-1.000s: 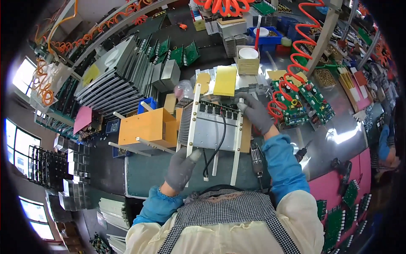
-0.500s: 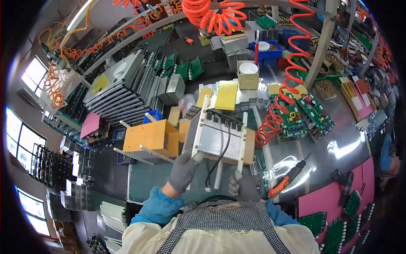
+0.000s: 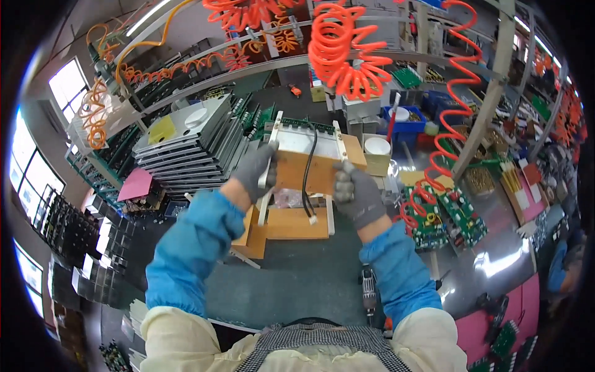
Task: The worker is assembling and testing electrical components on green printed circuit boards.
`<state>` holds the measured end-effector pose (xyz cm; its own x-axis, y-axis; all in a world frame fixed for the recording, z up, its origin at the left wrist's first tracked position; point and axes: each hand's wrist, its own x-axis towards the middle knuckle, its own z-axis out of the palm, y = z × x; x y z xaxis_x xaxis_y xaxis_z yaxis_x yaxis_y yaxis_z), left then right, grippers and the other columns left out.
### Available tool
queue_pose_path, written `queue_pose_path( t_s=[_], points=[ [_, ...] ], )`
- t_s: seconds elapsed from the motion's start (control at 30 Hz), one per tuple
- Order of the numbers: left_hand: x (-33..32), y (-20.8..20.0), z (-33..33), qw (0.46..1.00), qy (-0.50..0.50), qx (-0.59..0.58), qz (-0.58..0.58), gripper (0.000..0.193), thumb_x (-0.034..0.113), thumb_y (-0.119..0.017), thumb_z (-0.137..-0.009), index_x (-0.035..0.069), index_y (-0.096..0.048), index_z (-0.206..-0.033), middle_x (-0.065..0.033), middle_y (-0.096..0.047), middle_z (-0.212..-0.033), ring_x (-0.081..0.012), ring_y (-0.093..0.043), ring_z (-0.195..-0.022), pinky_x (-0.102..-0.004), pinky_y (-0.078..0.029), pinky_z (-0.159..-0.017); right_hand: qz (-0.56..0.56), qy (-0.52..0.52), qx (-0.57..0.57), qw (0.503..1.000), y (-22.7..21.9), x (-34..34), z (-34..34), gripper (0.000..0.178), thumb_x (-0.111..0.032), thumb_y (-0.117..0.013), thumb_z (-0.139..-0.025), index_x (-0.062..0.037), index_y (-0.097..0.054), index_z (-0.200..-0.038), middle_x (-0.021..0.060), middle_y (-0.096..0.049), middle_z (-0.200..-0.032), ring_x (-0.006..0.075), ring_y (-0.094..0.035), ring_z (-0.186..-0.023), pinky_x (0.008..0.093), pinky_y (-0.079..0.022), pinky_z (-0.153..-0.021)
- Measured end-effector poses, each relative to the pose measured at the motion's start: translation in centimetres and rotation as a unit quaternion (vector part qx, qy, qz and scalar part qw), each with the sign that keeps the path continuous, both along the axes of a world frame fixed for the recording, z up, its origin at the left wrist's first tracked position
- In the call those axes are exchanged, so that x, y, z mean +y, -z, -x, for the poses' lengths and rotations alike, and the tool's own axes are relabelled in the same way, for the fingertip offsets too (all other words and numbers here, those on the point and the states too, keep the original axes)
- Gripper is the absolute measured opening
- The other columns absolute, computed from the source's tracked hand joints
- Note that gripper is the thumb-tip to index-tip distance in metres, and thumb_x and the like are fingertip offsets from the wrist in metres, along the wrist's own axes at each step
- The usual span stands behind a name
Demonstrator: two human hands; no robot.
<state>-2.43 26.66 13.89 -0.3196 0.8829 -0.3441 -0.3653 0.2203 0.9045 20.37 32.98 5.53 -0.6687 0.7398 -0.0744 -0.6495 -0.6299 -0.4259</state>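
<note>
Both arms are stretched forward, holding a boxy electronic module (image 3: 304,167) between them. It has a silver metal plate, orange-tan panels, a green board at its far end and white rails along both sides. My left hand (image 3: 255,166), in a grey glove, is closed round the left rail. My right hand (image 3: 358,195), gloved alike, grips the module's right near corner by the other rail. A black cable (image 3: 308,167) hangs down the near face and ends in a white connector. Below lies another orange-tan unit (image 3: 297,224) with white rails, partly covered by the module and my left arm.
Stacked metal trays (image 3: 186,149) stand at the left. Red coiled air hoses (image 3: 341,49) hang overhead. At right lie green circuit boards (image 3: 427,220) and a white round tub (image 3: 377,146). A power screwdriver (image 3: 369,288) rests beside my right forearm; a metal post (image 3: 489,87) rises behind.
My hands have carried the module forward, away from my body, and its tan near face now shows. The view has tilted upward. Both hands keep their hold.
</note>
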Motion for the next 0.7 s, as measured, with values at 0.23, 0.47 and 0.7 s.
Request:
queue_pose_path(
  t_s=[0.23,0.47,0.7],
  points=[
    [10.7,-1.1,5.9,0.993,-0.067,0.093,0.028,0.027,0.033,-0.057,-0.096,0.011,-0.054,-0.079,0.0040,-0.044,-0.065,-0.0068,-0.036,-0.046,-0.0211,-0.026,-0.037,0.029,-0.040,-0.013,0.999,0.0,11.7,7.6,0.021,-0.028,-0.054,-0.101,-0.0077,-0.050,-0.102,-0.0092,-0.039,-0.064,0.0016,-0.033,-0.045,0.0184,-0.028,-0.038],
    [21.9,1.2,11.5,0.995,-0.064,0.073,0.031,0.011,0.028,-0.058,-0.095,0.017,-0.060,-0.095,0.0032,-0.058,-0.073,-0.0085,-0.046,-0.054,-0.0247,-0.032,-0.041,0.094,-0.050,0.020,0.994,1.8,21.2,12.3,0.026,-0.031,-0.052,-0.102,-0.0051,-0.050,-0.100,-0.0103,-0.039,-0.061,0.0015,-0.034,-0.044,0.0195,-0.027,-0.037],
    [30.8,7.5,20.0,0.994,-0.074,0.057,0.054,0.016,0.024,-0.053,-0.094,0.014,-0.063,-0.089,-0.0005,-0.060,-0.071,-0.0109,-0.043,-0.049,-0.0281,-0.032,-0.041,0.062,-0.089,0.056,0.992,3.2,23.8,16.2,0.026,-0.028,-0.045,-0.103,-0.0104,-0.048,-0.085,-0.0094,-0.041,-0.060,0.0025,-0.037,-0.044,0.0210,-0.030,-0.036]
  ],
)
